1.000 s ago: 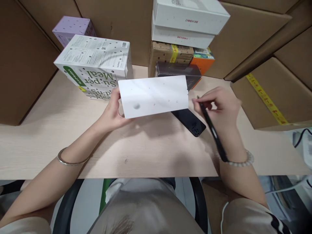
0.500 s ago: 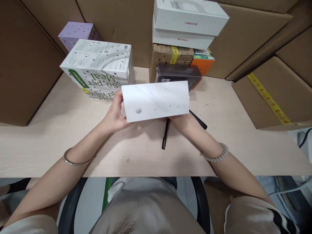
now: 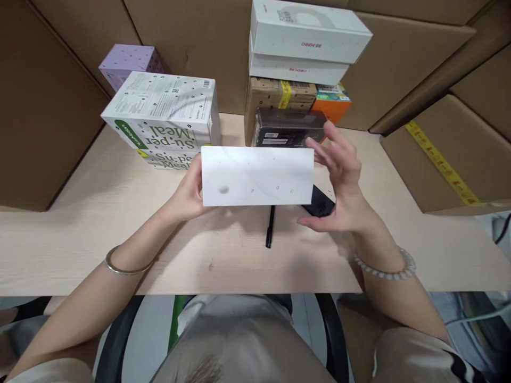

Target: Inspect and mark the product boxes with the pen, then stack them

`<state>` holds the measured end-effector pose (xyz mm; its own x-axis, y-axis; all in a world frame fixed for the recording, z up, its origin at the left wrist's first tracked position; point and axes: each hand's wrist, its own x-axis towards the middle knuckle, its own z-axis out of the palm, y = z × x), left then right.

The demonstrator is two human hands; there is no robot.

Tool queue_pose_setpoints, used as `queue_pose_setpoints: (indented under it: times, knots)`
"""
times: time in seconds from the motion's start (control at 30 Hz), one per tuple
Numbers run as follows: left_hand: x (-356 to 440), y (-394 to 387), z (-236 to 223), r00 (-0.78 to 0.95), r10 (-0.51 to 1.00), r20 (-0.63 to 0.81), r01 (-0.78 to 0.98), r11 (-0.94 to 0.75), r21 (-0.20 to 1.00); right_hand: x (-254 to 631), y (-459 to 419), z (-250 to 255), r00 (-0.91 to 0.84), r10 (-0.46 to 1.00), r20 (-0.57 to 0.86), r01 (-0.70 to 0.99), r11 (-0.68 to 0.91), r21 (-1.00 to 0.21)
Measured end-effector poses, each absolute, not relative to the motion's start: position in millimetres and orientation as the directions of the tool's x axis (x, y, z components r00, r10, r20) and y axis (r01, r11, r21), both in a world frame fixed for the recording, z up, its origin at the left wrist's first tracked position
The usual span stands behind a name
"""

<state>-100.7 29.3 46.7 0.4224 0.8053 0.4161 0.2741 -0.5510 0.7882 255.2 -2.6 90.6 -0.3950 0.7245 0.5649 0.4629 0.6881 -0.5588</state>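
Observation:
A white box with a few small marks on its face is held up over the table. My left hand grips its left end, thumb near the lower edge and the other fingers partly hidden behind it. Just off the box's right end, my right hand is raised with fingers spread and nothing in it. Beneath, a black pen lies on the table, its upper end covered by the box. A flat black object sits partly hidden behind my right hand and the box.
At the back left are white-and-green Super Meal boxes and a purple box. Back right, white boxes rest on a brown carton beside an orange box; a dark box stands in front. Cardboard borders the table.
My right hand has let go of the white box and moved right and up, its fingers opening. The box has levelled out and sits slightly lower, still in my left hand.

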Motion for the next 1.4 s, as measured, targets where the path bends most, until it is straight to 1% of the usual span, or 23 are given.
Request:
queue_pose_setpoints:
  times: [0.1,0.27,0.4,0.47,0.53,0.6,0.7,0.8,0.83,0.87,0.9,0.93,0.97,1.0,1.03,1.07,1.1,1.13,1.2,1.3,1.4]
  knots:
    - [-102,31,48,0.430,0.791,0.435,0.287,-0.577,0.765,247,-6,88,-0.417,0.731,0.541,0.429,0.683,-0.592]
    - [-104,33,47,0.466,0.775,0.427,0.310,-0.595,0.742,239,-1,85,-0.341,0.783,0.520,0.421,0.622,-0.660]
    - [-105,32,47,0.457,0.788,0.412,0.319,-0.578,0.751,239,-2,89,-0.323,0.796,0.513,0.413,0.606,-0.680]
    - [-105,32,47,0.455,0.792,0.407,0.322,-0.572,0.754,240,-3,89,-0.344,0.780,0.523,0.381,0.625,-0.681]
    - [-106,33,47,0.464,0.786,0.409,0.323,-0.580,0.748,239,-3,87,-0.368,0.739,0.564,0.322,0.671,-0.668]
    - [-106,34,46,0.471,0.776,0.420,0.317,-0.593,0.740,239,-3,85,-0.368,0.735,0.570,0.306,0.674,-0.672]
    - [-105,37,43,0.466,0.787,0.404,0.322,-0.576,0.751,244,-2,87,-0.356,0.807,0.471,0.346,0.582,-0.736]
    - [-105,39,40,0.452,0.795,0.405,0.321,-0.569,0.757,259,-2,100,-0.410,0.835,0.366,0.291,0.500,-0.816]
    - [-105,40,40,0.446,0.790,0.421,0.317,-0.579,0.751,265,-3,105,-0.405,0.863,0.302,0.320,0.443,-0.838]
    - [-105,40,39,0.443,0.783,0.437,0.316,-0.593,0.741,270,-3,110,-0.375,0.904,0.205,0.408,0.359,-0.839]
    - [-104,40,39,0.440,0.775,0.454,0.317,-0.607,0.728,274,-3,113,-0.313,0.947,0.071,0.551,0.243,-0.798]
    - [-103,39,38,0.437,0.766,0.471,0.319,-0.622,0.715,276,-2,115,-0.218,0.973,-0.079,0.711,0.103,-0.696]
    - [-102,39,38,0.432,0.758,0.488,0.321,-0.635,0.703,277,-1,114,-0.110,0.971,-0.214,0.841,-0.024,-0.540]
    - [-101,38,38,0.421,0.753,0.507,0.321,-0.646,0.693,276,1,112,-0.015,0.949,-0.315,0.923,-0.108,-0.370]
    - [-100,38,38,0.409,0.749,0.521,0.321,-0.653,0.686,274,3,109,0.049,0.925,-0.376,0.963,-0.143,-0.227]
    - [-99,38,37,0.399,0.748,0.530,0.321,-0.656,0.684,272,5,105,0.074,0.910,-0.408,0.980,-0.142,-0.138]
    - [-99,37,37,0.392,0.748,0.536,0.320,-0.657,0.683,271,8,100,0.064,0.906,-0.418,0.988,-0.117,-0.102]
    - [-99,37,37,0.390,0.748,0.537,0.320,-0.657,0.683,270,11,96,0.038,0.911,-0.411,0.991,-0.086,-0.098]
    - [-99,38,38,0.394,0.741,0.545,0.315,-0.665,0.677,272,15,90,0.009,0.920,-0.391,0.990,-0.064,-0.128]
    - [-98,38,37,0.400,0.705,0.586,0.300,-0.704,0.644,278,18,84,-0.004,0.919,-0.394,0.976,-0.083,-0.202]
    - [-94,38,31,0.385,0.663,0.641,0.291,-0.747,0.598,283,20,82,-0.051,0.923,-0.382,0.961,-0.059,-0.272]
